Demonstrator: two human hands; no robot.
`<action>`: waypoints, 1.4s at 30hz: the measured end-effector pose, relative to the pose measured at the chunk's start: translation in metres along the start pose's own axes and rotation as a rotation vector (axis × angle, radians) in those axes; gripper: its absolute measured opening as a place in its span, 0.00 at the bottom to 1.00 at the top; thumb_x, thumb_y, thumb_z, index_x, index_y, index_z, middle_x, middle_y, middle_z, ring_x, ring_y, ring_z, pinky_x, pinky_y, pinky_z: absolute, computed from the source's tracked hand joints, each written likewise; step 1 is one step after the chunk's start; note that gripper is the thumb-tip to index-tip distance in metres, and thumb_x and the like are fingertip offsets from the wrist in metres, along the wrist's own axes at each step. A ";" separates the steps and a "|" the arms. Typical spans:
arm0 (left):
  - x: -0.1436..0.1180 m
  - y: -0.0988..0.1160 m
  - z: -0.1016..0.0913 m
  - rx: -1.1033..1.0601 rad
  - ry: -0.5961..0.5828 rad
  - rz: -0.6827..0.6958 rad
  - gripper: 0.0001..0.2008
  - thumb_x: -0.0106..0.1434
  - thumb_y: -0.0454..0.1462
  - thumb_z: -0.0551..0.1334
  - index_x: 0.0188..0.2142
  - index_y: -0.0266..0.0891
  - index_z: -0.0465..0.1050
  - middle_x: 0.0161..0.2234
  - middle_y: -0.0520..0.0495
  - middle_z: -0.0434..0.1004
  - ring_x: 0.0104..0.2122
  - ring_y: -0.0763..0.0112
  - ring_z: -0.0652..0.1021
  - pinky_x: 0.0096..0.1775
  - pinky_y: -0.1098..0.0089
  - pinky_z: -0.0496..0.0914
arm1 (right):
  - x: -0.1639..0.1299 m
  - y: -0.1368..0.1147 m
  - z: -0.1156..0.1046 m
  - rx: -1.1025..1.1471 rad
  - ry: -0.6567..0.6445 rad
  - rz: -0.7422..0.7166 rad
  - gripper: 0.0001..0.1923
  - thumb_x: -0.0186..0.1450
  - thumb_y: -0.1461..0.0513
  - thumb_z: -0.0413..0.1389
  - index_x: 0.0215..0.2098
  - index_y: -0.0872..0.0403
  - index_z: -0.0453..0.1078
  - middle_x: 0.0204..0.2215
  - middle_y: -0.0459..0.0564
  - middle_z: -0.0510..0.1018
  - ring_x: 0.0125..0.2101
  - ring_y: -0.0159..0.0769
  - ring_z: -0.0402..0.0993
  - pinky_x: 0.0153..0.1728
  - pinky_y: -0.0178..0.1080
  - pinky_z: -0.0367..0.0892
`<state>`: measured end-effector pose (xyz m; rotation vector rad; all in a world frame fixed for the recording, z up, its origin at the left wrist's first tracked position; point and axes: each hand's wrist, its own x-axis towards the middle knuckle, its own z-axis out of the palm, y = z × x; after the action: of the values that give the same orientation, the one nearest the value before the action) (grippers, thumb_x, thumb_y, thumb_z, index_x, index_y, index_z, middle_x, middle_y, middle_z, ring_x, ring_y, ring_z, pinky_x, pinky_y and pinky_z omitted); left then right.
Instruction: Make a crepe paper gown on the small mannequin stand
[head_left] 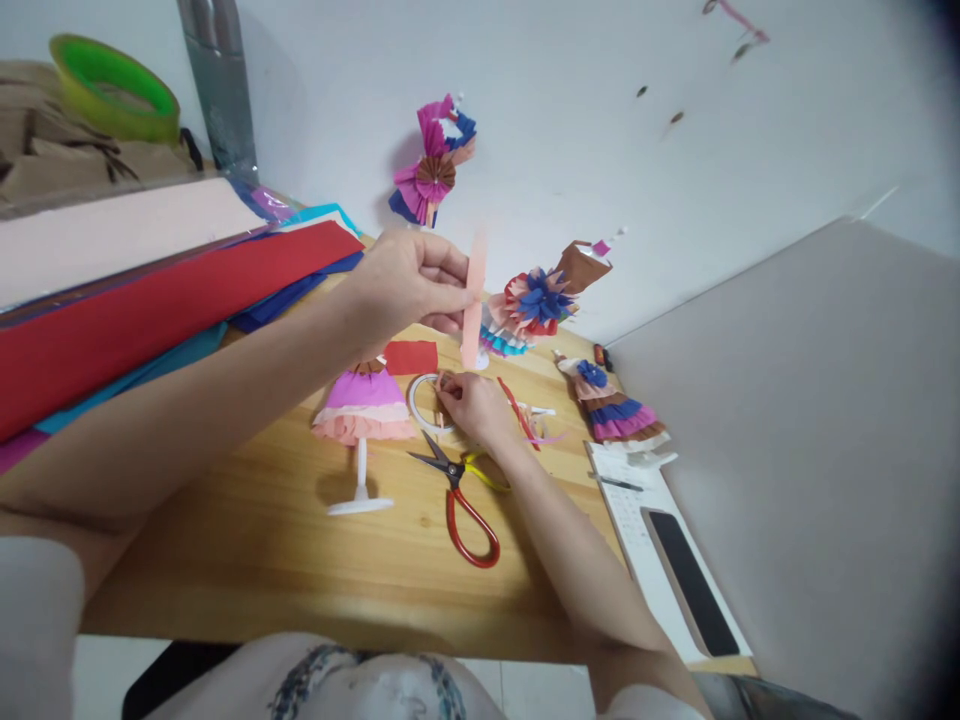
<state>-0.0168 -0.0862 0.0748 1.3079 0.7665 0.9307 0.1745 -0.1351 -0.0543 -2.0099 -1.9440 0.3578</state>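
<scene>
Left hand pinching a light, floppy pink paper strip at mid-length, right hand closed on the tape roll; probably tears easily.

Red-handled scissors are laid open on the wooden table. A paper dress on a white stand is set near them. Coloured paper sheets are stacked at the far left, and a phone is placed at the right edge.
</scene>
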 end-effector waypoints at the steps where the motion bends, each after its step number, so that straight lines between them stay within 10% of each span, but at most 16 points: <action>1: 0.000 0.000 0.000 -0.002 0.001 0.007 0.04 0.54 0.24 0.64 0.29 0.30 0.73 0.22 0.50 0.75 0.28 0.69 0.81 0.36 0.67 0.76 | -0.002 -0.001 -0.004 0.009 -0.009 -0.006 0.07 0.58 0.64 0.54 0.24 0.55 0.73 0.22 0.48 0.78 0.22 0.31 0.67 0.27 0.34 0.55; 9: 0.000 -0.004 0.000 0.003 -0.040 0.043 0.03 0.54 0.25 0.64 0.30 0.30 0.74 0.23 0.51 0.76 0.26 0.73 0.79 0.35 0.70 0.76 | -0.043 -0.003 -0.027 0.046 -0.240 -0.014 0.05 0.58 0.62 0.59 0.27 0.55 0.76 0.23 0.46 0.79 0.24 0.31 0.70 0.26 0.32 0.58; 18: 0.002 -0.012 0.002 0.027 -0.071 0.062 0.04 0.53 0.27 0.64 0.31 0.31 0.74 0.23 0.50 0.76 0.28 0.71 0.80 0.36 0.71 0.75 | -0.057 -0.025 -0.003 -0.116 -0.043 0.126 0.06 0.60 0.59 0.61 0.28 0.54 0.75 0.29 0.52 0.81 0.29 0.38 0.75 0.29 0.36 0.60; 27: 0.001 -0.010 0.003 0.013 -0.066 0.033 0.04 0.54 0.26 0.63 0.30 0.31 0.75 0.24 0.50 0.77 0.24 0.75 0.78 0.32 0.73 0.74 | -0.056 -0.018 0.013 0.058 0.090 -0.045 0.05 0.60 0.65 0.57 0.26 0.54 0.72 0.27 0.49 0.77 0.27 0.35 0.72 0.30 0.35 0.62; 33: 0.000 -0.010 0.004 0.013 -0.064 0.032 0.03 0.54 0.26 0.64 0.30 0.31 0.75 0.23 0.50 0.77 0.25 0.74 0.79 0.32 0.73 0.74 | -0.051 0.007 -0.002 0.455 0.195 0.092 0.13 0.59 0.54 0.56 0.25 0.55 0.68 0.18 0.44 0.72 0.18 0.30 0.64 0.21 0.32 0.59; 42: 0.000 -0.011 0.003 0.007 -0.072 0.045 0.03 0.54 0.27 0.64 0.30 0.31 0.75 0.23 0.50 0.77 0.27 0.73 0.79 0.34 0.73 0.75 | -0.041 0.085 -0.049 0.136 0.379 0.295 0.09 0.55 0.59 0.53 0.23 0.55 0.72 0.17 0.49 0.75 0.21 0.36 0.70 0.23 0.35 0.61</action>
<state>-0.0129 -0.0873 0.0646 1.3620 0.6874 0.9122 0.2703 -0.1801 -0.0451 -2.0952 -1.3669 0.1544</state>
